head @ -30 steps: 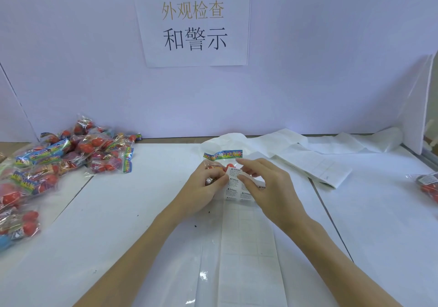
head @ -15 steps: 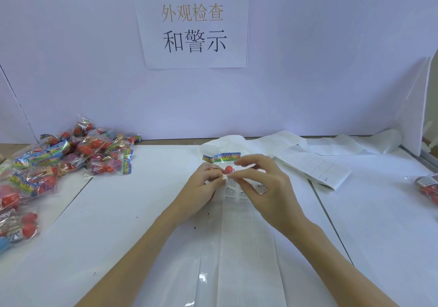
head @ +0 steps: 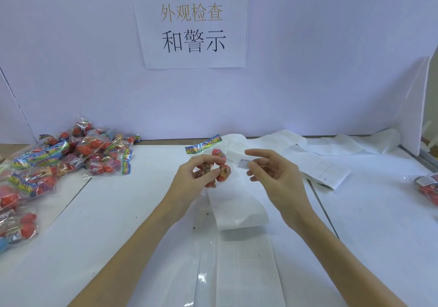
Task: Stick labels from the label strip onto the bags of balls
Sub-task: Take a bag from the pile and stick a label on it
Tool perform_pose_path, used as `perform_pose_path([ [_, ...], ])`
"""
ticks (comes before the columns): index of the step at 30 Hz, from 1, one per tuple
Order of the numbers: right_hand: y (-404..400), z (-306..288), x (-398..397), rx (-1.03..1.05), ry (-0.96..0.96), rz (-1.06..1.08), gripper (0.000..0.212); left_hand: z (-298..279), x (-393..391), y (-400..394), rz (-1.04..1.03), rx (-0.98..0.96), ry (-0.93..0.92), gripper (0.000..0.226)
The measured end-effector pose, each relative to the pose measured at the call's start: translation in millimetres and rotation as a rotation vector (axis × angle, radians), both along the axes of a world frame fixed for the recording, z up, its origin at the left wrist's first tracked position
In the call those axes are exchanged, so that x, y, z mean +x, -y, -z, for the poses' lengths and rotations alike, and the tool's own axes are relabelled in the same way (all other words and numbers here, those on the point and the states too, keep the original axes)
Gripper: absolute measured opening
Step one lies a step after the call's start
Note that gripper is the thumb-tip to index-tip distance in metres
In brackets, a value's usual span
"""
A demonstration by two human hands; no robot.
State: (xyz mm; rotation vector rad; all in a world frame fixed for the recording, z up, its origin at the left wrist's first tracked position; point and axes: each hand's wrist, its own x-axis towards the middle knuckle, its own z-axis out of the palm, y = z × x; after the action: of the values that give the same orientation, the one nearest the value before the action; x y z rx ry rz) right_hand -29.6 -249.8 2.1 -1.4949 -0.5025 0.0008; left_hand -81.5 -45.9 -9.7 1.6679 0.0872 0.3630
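Observation:
My left hand [head: 193,181] grips a clear bag of red balls [head: 219,164] with a colourful header, held above the middle of the table. Just right of it, my right hand [head: 272,176] pinches a small white printed label [head: 244,163] between thumb and fingertips, a little apart from the bag. The label strip [head: 237,209] of white backing paper lies under both hands and runs toward the near table edge, its upper end curled up.
A pile of bagged balls [head: 71,157] covers the table's left side. One labelled bag [head: 426,185] lies at the far right edge. Used backing paper [head: 317,157] trails along the back right. A white wall with a paper sign [head: 192,22] stands behind.
My hands have drawn apart. The right hand peeled a label off the strip and lifted it; the left hand raised the bag, and the strip's end curled back.

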Motion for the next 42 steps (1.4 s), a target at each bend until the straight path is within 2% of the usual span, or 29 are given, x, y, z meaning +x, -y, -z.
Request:
perform_pose_path([
  [5, -6, 8, -2, -0.221, 0.122, -0.003, 0.034, -1, -4, 4, 0.106, 0.065, 0.031, 0.041],
  [11, -5, 13, 0, -0.261, 0.149, -0.004, 0.037, -2, -4, 7, 0.170, 0.054, 0.019, 0.027],
  [14, -7, 14, -1, -0.268, 0.147, -0.014, 0.035, 1, -4, 7, 0.145, 0.103, 0.044, 0.018],
  [18, -5, 15, 0, -0.326, 0.140, -0.014, 0.029, 6, -1, 8, 0.099, 0.174, 0.080, 0.028],
  [23, -7, 17, 0, -0.492, 0.123, 0.118, 0.021, 8, 0, 7, 0.077, 0.184, 0.095, 0.032],
  [26, -6, 11, -1, -0.439, -0.033, 0.007, 0.027, 5, -1, 10, 0.143, 0.091, 0.129, 0.037],
  [30, -5, 7, -3, -0.287, -0.105, -0.180, 0.031, 3, -2, 13, 0.218, -0.034, 0.157, 0.053],
  [33, -2, 4, -3, -0.184, -0.208, -0.239, 0.037, 0, -3, 9, 0.217, -0.088, 0.168, 0.063],
  [38, -7, 3, -8, -0.239, -0.192, -0.206, 0.032, 2, -3, 9, 0.216, -0.046, 0.163, 0.076],
  [40, -6, 2, -8, -0.259, -0.209, -0.173, 0.031, 2, -2, 8, 0.198, -0.004, 0.160, 0.071],
  [42, -2, -2, -5, -0.247, -0.236, -0.143, 0.036, 2, -2, 4, 0.138, 0.147, 0.143, 0.056],
])
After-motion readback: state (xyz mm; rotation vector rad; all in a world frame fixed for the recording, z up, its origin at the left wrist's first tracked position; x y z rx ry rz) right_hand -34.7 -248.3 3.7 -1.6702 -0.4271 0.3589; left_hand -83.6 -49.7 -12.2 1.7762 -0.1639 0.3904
